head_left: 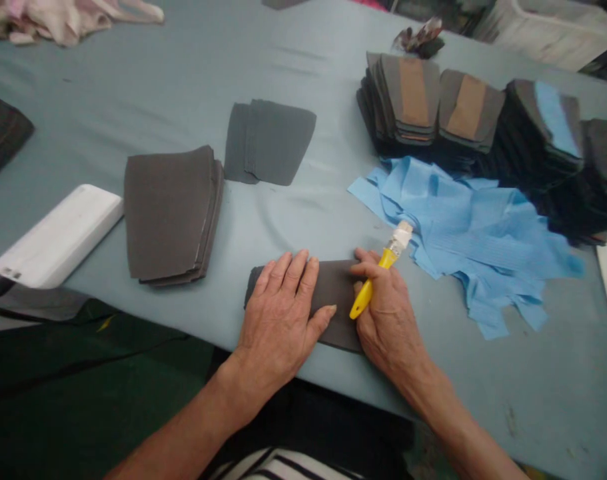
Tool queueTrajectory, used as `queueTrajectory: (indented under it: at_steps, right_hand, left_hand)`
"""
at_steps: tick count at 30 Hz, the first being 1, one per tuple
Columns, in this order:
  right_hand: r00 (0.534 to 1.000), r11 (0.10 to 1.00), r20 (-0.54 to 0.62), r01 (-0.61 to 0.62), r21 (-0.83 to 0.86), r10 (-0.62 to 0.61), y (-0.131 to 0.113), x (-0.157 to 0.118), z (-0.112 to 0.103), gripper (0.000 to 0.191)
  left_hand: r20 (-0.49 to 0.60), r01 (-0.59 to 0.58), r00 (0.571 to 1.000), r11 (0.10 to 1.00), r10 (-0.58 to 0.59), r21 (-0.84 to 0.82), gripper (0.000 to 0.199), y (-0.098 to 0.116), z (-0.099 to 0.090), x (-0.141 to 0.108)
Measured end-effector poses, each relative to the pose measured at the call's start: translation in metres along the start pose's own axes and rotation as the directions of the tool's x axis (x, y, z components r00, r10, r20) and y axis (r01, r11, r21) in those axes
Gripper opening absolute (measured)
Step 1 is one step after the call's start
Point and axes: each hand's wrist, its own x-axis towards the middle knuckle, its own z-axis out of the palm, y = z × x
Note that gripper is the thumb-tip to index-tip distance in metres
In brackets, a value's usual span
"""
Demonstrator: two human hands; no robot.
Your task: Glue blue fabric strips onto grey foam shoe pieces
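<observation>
A dark grey-brown fabric piece [336,287] lies flat at the table's near edge, partly covered by both hands. My left hand [283,307] rests flat on its left part, fingers stretched out. Held in my right hand [388,313] is a brush with a yellow handle [364,298] and a pale tip that points up and to the right. That hand also touches the right end of the fabric piece; its lower fingers are partly hidden. Just right of the brush tip lies a loose heap of light blue fabric strips [463,213].
On the left are a stack of dark fabric pieces [168,213] and a white power bank [58,237] with a black cable. Two smaller grey piles [283,140] lie behind. Banded dark bundles [416,93] stand at back right, before a translucent bin [558,30].
</observation>
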Motion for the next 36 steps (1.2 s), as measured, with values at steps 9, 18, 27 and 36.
queueTrajectory:
  at_steps: [9, 18, 27, 36]
  right_hand:
    - [0.994, 0.997, -0.104, 0.019, 0.072, -0.011, 0.001, 0.005, 0.000, 0.029]
    - [0.989, 0.998, -0.145, 0.023, 0.055, -0.014, -0.002, 0.011, -0.019, 0.026]
    - [0.993, 0.989, -0.095, -0.052, 0.142, 0.066, 0.020, -0.003, 0.001, 0.027]
    - [0.991, 0.989, -0.111, -0.062, 0.136, 0.078, 0.024, -0.006, 0.002, 0.022]
  left_hand:
    - [0.065, 0.000, 0.998, 0.994, -0.007, 0.108, 0.067, 0.009, -0.012, 0.005]
    - [0.081, -0.128, 0.989, 0.989, 0.122, 0.072, 0.060, 0.036, -0.009, 0.023]
    - [0.136, -0.122, 0.984, 0.992, 0.117, 0.026, 0.061, 0.048, 0.008, 0.023]
    - [0.166, -0.090, 0.982, 0.995, 0.094, -0.031, 0.062, 0.050, 0.004, 0.024]
